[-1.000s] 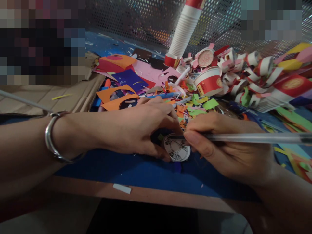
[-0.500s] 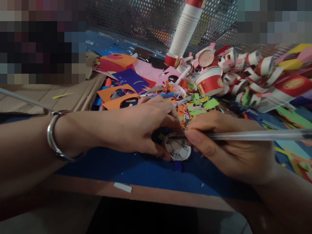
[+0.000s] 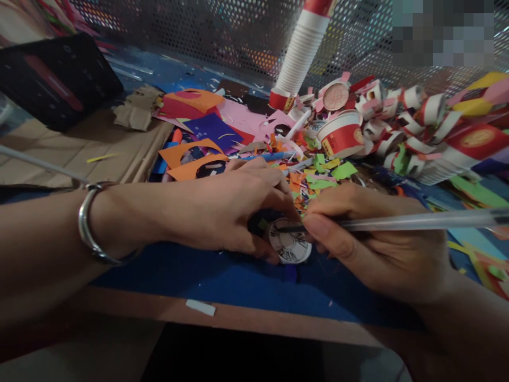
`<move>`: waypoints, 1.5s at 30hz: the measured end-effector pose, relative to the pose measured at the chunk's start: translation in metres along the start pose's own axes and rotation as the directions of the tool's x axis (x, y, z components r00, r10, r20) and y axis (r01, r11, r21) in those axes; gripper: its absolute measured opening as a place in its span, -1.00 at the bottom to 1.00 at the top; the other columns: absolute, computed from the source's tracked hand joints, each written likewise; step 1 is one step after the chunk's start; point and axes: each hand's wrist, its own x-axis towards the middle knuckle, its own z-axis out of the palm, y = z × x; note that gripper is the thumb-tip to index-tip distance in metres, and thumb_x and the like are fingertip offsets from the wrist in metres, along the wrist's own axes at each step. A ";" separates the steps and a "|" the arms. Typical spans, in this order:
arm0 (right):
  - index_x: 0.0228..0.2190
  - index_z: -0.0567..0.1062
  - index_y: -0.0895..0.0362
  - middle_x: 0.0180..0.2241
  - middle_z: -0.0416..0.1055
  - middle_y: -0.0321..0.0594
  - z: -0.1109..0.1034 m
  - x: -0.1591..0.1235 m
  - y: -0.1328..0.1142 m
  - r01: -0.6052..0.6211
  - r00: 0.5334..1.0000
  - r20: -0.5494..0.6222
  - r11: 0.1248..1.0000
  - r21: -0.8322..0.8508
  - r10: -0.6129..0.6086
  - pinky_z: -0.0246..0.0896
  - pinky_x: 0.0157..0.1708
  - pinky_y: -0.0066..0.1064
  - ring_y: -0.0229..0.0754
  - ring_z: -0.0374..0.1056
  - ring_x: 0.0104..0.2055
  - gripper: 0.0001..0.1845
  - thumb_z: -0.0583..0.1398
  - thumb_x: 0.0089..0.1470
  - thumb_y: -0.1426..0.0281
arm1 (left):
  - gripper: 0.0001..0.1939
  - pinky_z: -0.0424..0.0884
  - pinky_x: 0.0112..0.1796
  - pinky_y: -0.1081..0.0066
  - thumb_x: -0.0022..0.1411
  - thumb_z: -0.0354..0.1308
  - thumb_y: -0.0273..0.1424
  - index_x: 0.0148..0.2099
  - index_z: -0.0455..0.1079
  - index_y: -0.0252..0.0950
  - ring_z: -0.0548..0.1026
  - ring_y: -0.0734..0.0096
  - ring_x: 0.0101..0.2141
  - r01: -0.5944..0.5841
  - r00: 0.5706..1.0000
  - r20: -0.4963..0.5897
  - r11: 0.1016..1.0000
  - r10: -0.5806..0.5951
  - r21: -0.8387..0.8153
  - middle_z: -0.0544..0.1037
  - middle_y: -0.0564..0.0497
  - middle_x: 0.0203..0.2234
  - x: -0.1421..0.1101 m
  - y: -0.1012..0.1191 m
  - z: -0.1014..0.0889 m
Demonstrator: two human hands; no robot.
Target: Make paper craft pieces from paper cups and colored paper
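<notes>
A small white paper disc (image 3: 295, 253) lies near the front of the blue table, marked with a central ring and clusters of dark lines. My left hand (image 3: 246, 204) curls over its left side, thumb and fingers gripping the edge. In my right hand (image 3: 369, 239) is a slim pen (image 3: 405, 220) with a clear barrel, pinched between thumb and fingers. Its dark tip touches or hovers just over the disc's upper left; I cannot tell which. A small dark blue piece (image 3: 291, 273) shows just below the disc.
Paper scraps (image 3: 318, 178) are heaped behind my hands. Beyond them stand a red-and-white paper cup (image 3: 342, 132), a tall cup stack (image 3: 300, 53) and cut cup rings (image 3: 413, 95). Cardboard (image 3: 79, 154) and a dark phone-like device (image 3: 63, 79) are at left. A white strip (image 3: 201, 307) lies on the table edge.
The pen tip has shifted very slightly across the disc's upper left. Both hands keep nearly the same place and grip.
</notes>
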 end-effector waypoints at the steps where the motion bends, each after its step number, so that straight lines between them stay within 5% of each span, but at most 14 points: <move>1: -0.39 0.46 0.11 -0.48 0.43 -0.34 0.000 0.000 0.000 0.003 1.000 -0.002 1.000 0.000 -0.003 0.35 -0.41 -0.53 -0.34 0.38 -0.49 -0.81 0.19 0.17 0.63 | -0.62 0.30 -0.07 0.24 0.12 0.39 -0.23 -0.01 0.53 -0.18 0.38 0.09 -0.05 0.000 1.000 0.002 1.000 0.000 0.004 0.49 -0.07 -0.14 0.000 0.001 0.000; 45: -0.35 0.44 0.11 -0.45 0.49 -0.31 0.001 -0.002 -0.001 0.015 0.999 0.042 1.000 -0.003 -0.015 0.34 -0.37 -0.52 -0.32 0.42 -0.43 -0.86 0.18 0.22 0.57 | -0.60 0.31 -0.05 0.16 0.15 0.37 -0.17 0.00 0.52 -0.18 0.42 0.07 -0.08 -0.017 1.000 0.024 1.000 0.017 -0.007 0.52 -0.08 -0.14 0.001 0.000 -0.002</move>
